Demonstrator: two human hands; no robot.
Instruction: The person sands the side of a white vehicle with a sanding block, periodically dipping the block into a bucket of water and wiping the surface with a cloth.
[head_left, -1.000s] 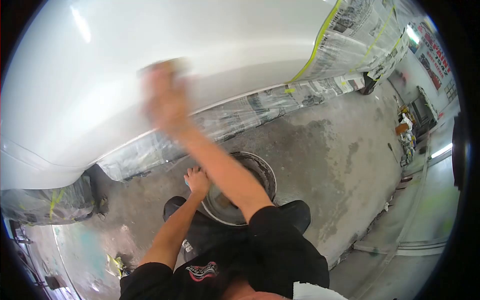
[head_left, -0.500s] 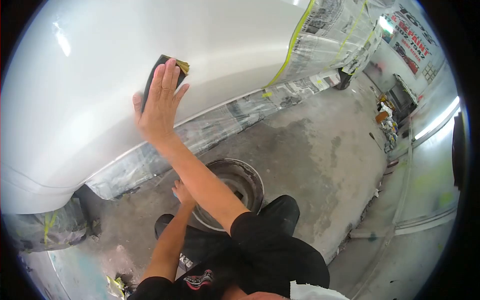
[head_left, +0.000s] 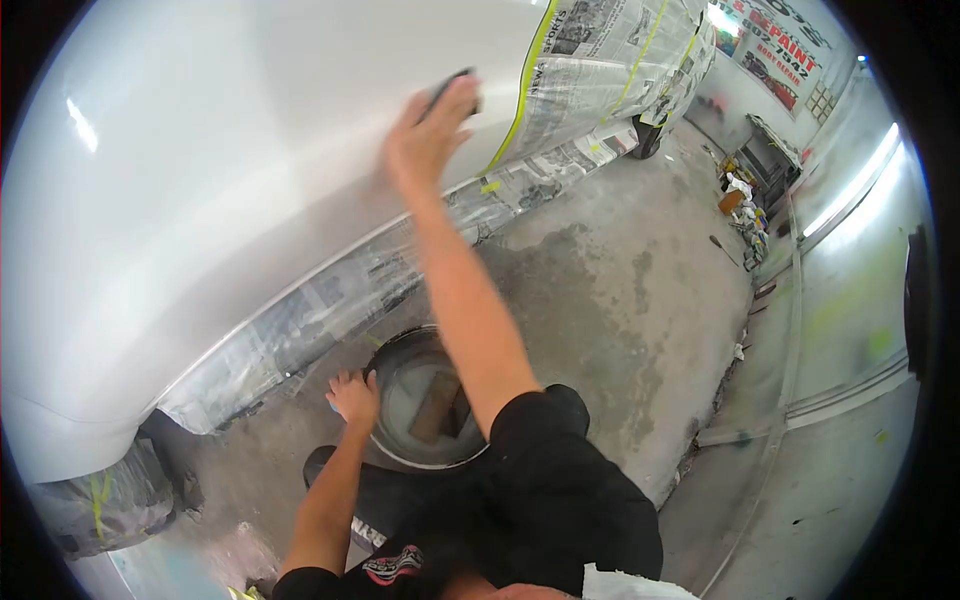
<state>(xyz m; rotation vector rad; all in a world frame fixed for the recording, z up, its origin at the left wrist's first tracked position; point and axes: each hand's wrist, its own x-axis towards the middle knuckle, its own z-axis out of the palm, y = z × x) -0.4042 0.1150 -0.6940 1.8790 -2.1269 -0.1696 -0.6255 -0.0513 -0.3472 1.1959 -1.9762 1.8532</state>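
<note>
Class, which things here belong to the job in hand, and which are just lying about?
In the job:
dark flat pad under right hand
glossy white car panel
round pale-rimmed bucket beside left hand
printed newspaper masking

Apparently lying about:
slim dark tool-like object on grey concrete floor
multicoloured litter heap

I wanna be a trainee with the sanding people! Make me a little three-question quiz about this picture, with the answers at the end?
1. Pick one: what colour is the tape along the edge of the newspaper beside the white panel?
A) red
B) yellow-green
C) blue

2. Fill the gap: the left hand is at the rim of a round ____.

3. True or false: the right hand has a dark pad in it, up at the white panel.

Key:
1. B, yellow-green.
2. Basin ("bucket" counts too).
3. True.
</note>
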